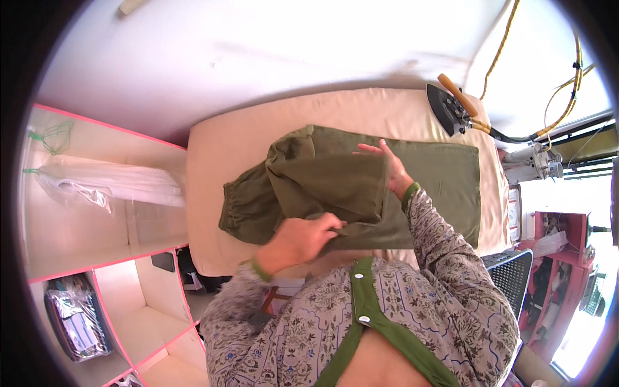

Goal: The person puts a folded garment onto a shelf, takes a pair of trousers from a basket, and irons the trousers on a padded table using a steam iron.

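Olive-green trousers (435,193) lie across a padded ironing table (222,145), with their gathered elastic waistband (229,208) to the left. One trouser leg (333,186) is folded back toward the waist, its hem facing right. My left hand (297,242) has its fingers curled on the near edge of this folded leg, slightly blurred. At the hem, my right hand (394,169) rests with palm turned inward and fingers spread, touching the cloth. The other leg stretches flat beneath, out to the right.
A steam iron (449,106) with a wooden handle sits at the table's far right corner, its hose (556,128) running right. Pink-edged shelves (145,309) on the left hold plastic-wrapped clothes (80,324). A plastic crate (510,275) stands near my right elbow.
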A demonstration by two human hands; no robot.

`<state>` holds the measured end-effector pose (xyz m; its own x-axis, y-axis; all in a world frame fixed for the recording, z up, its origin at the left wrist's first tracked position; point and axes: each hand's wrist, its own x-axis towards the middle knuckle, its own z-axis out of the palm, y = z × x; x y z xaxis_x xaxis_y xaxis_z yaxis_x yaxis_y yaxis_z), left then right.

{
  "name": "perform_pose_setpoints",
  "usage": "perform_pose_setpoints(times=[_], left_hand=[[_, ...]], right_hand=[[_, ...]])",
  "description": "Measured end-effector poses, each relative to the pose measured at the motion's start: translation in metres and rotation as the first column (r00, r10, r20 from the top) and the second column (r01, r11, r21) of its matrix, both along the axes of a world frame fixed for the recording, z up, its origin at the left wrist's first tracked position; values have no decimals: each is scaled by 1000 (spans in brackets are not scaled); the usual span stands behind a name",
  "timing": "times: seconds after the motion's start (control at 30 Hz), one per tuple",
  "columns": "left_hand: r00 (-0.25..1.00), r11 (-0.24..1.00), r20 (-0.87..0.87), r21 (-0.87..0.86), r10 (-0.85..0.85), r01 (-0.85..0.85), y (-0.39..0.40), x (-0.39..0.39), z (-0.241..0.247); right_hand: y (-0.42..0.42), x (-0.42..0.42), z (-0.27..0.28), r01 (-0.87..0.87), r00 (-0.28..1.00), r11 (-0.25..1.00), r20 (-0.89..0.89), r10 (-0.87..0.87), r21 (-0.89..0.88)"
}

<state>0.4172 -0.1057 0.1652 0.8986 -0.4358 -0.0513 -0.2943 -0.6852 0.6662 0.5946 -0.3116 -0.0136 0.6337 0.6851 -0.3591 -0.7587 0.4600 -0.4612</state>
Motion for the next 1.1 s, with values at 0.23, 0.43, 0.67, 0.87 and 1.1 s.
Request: perform_pose_setpoints(times=[0.23, 0.43, 0.67, 0.87, 1.1], left_hand=[[978, 953, 103, 261, -184, 152, -37, -41, -144], [976, 946, 122, 293, -181, 139, -45, -49, -151], [986, 971, 129, 226, -103, 72, -55, -54, -139], [996, 935, 88, 353, 1, -32, -78, -91, -152], [908, 823, 97, 392, 409, -412, -128, -132, -192]], right_hand=[[-87, -43, -35, -7, 989, 899, 133, 72, -438], [-111, -90, -15, 162, 142, 684, 703, 697, -711], [-111, -83, -31, 218, -32, 638, 648, 761, -738], [-95, -78, -26, 135, -224, 636, 601, 767, -760], [-97, -90, -42, 141, -372, 752, 670, 643, -643]])
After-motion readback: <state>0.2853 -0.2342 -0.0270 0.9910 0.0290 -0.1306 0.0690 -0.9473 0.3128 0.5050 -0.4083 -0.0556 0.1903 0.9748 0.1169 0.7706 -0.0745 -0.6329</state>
